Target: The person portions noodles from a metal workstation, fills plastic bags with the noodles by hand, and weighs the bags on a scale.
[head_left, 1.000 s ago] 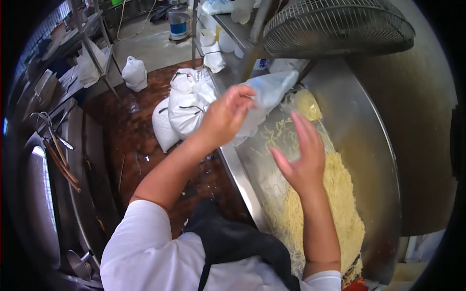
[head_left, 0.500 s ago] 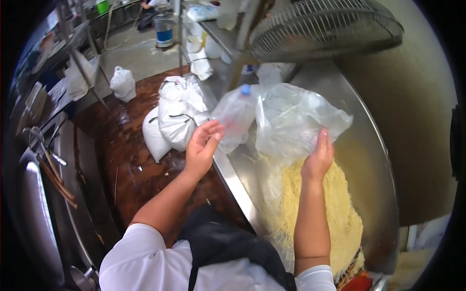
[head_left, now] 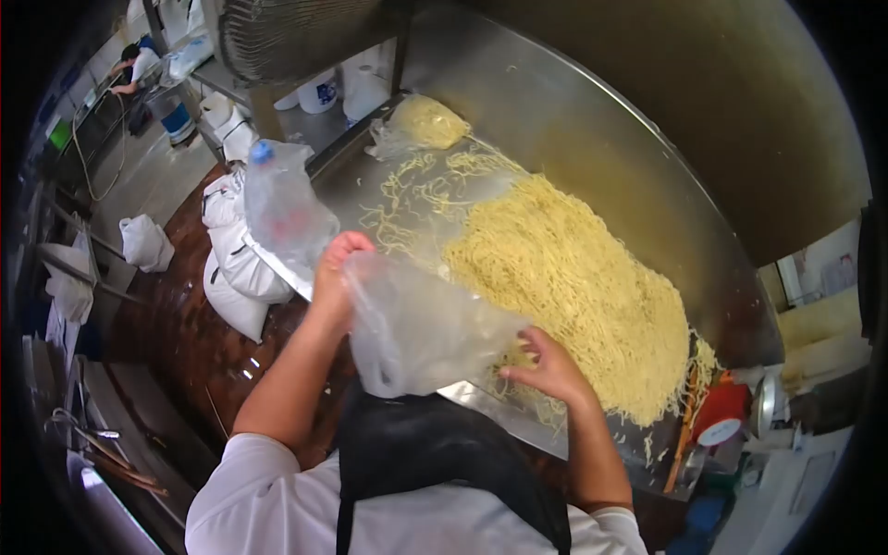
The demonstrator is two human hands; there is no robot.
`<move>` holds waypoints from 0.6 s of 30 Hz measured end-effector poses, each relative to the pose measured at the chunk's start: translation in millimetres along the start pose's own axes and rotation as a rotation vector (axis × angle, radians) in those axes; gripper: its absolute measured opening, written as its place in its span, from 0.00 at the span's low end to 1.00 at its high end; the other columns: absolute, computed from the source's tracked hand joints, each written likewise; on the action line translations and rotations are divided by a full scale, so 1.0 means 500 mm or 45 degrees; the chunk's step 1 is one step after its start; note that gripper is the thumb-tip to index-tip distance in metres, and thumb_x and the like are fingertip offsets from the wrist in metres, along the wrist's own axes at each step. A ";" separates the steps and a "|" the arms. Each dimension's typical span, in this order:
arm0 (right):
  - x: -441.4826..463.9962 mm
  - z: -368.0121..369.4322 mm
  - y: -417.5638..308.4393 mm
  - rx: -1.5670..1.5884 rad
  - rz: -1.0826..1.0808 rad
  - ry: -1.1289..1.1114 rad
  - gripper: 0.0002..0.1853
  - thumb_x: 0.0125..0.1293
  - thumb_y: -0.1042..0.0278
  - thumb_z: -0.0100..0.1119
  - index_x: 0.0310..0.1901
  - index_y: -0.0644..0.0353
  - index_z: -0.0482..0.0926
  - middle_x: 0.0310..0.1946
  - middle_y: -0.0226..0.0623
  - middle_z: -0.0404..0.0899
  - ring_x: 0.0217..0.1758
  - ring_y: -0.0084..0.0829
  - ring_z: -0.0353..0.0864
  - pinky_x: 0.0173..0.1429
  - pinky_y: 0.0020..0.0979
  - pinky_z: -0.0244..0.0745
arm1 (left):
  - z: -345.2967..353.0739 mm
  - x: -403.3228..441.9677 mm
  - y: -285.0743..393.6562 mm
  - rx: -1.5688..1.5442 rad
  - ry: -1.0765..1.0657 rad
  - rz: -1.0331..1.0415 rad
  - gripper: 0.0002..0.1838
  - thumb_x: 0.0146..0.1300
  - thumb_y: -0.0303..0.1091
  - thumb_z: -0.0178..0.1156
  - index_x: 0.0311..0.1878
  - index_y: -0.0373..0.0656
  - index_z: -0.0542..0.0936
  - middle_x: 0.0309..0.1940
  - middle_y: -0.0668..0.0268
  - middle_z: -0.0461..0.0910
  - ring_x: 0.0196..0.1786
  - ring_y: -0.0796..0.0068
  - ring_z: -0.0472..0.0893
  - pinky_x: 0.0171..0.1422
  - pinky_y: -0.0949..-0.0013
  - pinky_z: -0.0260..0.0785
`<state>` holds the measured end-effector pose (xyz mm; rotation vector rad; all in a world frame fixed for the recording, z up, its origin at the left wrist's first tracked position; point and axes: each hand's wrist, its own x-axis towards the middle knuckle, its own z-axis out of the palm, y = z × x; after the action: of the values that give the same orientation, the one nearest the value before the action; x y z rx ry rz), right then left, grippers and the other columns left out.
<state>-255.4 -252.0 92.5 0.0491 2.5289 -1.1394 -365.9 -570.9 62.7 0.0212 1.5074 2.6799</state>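
Observation:
A translucent plastic bag [head_left: 416,328] hangs limp in front of my apron. My left hand [head_left: 340,276] is closed on the bag's upper left edge. Near the bag's right side, my right hand [head_left: 550,368] has its fingers apart, curved toward the plastic. A large heap of yellow noodles [head_left: 573,287] lies beyond that hand on a metal worktop [head_left: 546,79], with loose strands scattered to its left. Farther back sits a clear bag of noodles [head_left: 430,122]. Just past my left hand stands a translucent container or bag with a blue top [head_left: 287,203].
White sacks [head_left: 242,254] stand on the wet brown floor at left. A fan [head_left: 287,42] rises above the worktop's back left. At the right end are a red container [head_left: 721,413] and a wooden stick [head_left: 683,439]. Another person [head_left: 143,67] bends over at the far left.
The plastic bag has come down and closer to my body. My left hand has taken hold of its edge, and my right hand has moved lower. The view has turned right, showing more noodles.

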 end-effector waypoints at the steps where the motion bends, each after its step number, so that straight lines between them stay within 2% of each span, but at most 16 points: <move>1: 0.010 -0.004 0.029 -0.147 -0.058 0.113 0.34 0.51 0.61 0.71 0.59 0.62 0.69 0.55 0.46 0.75 0.55 0.40 0.76 0.57 0.37 0.72 | -0.016 -0.003 0.009 0.060 0.003 0.009 0.06 0.57 0.23 0.59 0.36 0.44 0.73 0.27 0.73 0.75 0.27 0.83 0.74 0.31 0.79 0.67; 3: 0.045 -0.007 0.076 -0.445 -0.183 0.329 0.36 0.48 0.62 0.72 0.59 0.63 0.70 0.57 0.50 0.73 0.58 0.44 0.75 0.59 0.38 0.71 | -0.032 -0.013 0.032 0.105 0.054 0.020 0.06 0.57 0.24 0.59 0.37 0.44 0.73 0.26 0.73 0.75 0.26 0.83 0.74 0.29 0.79 0.67; 4: 0.064 -0.011 0.069 -0.578 -0.209 0.338 0.37 0.47 0.65 0.70 0.62 0.58 0.68 0.60 0.50 0.70 0.60 0.47 0.72 0.61 0.39 0.70 | -0.034 -0.023 0.048 0.091 0.101 0.022 0.07 0.57 0.25 0.59 0.37 0.44 0.72 0.25 0.72 0.75 0.25 0.83 0.74 0.29 0.79 0.67; 7: 0.149 0.006 0.072 -0.761 -0.230 0.257 0.37 0.48 0.68 0.67 0.64 0.55 0.66 0.62 0.48 0.67 0.61 0.48 0.70 0.63 0.42 0.67 | -0.050 -0.054 0.064 0.126 0.232 0.074 0.06 0.57 0.26 0.60 0.36 0.43 0.73 0.25 0.72 0.75 0.24 0.82 0.74 0.28 0.79 0.67; 10: 0.274 0.018 0.111 -0.997 -0.359 0.402 0.38 0.47 0.71 0.65 0.64 0.51 0.65 0.63 0.46 0.67 0.62 0.47 0.69 0.63 0.44 0.66 | -0.060 -0.112 0.062 0.285 0.373 0.077 0.06 0.57 0.25 0.60 0.36 0.42 0.73 0.25 0.71 0.76 0.25 0.83 0.74 0.28 0.79 0.66; 13: 0.379 0.011 0.106 -1.103 -0.185 0.481 0.35 0.49 0.69 0.67 0.62 0.50 0.68 0.63 0.43 0.66 0.63 0.45 0.67 0.63 0.46 0.65 | -0.053 -0.176 0.052 0.327 0.526 0.003 0.04 0.58 0.25 0.60 0.35 0.41 0.74 0.24 0.71 0.75 0.24 0.83 0.74 0.28 0.79 0.66; 16: 0.449 0.002 0.079 -0.941 -0.066 0.370 0.32 0.46 0.73 0.64 0.59 0.53 0.72 0.57 0.47 0.72 0.60 0.48 0.71 0.61 0.44 0.67 | -0.061 -0.221 0.038 0.341 0.572 -0.058 0.03 0.58 0.25 0.59 0.34 0.41 0.74 0.24 0.71 0.76 0.25 0.83 0.74 0.29 0.80 0.66; 18: 0.457 -0.004 0.079 -0.648 -0.036 0.423 0.27 0.49 0.72 0.63 0.55 0.56 0.75 0.52 0.47 0.76 0.55 0.45 0.75 0.58 0.41 0.70 | -0.071 -0.233 0.036 0.325 0.569 -0.101 0.03 0.58 0.24 0.59 0.34 0.41 0.74 0.25 0.71 0.76 0.25 0.82 0.75 0.29 0.80 0.67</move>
<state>-462.0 -250.9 -12.7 0.0759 3.0478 -0.4960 -252.3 -618.3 62.1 -0.6488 1.9087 2.5198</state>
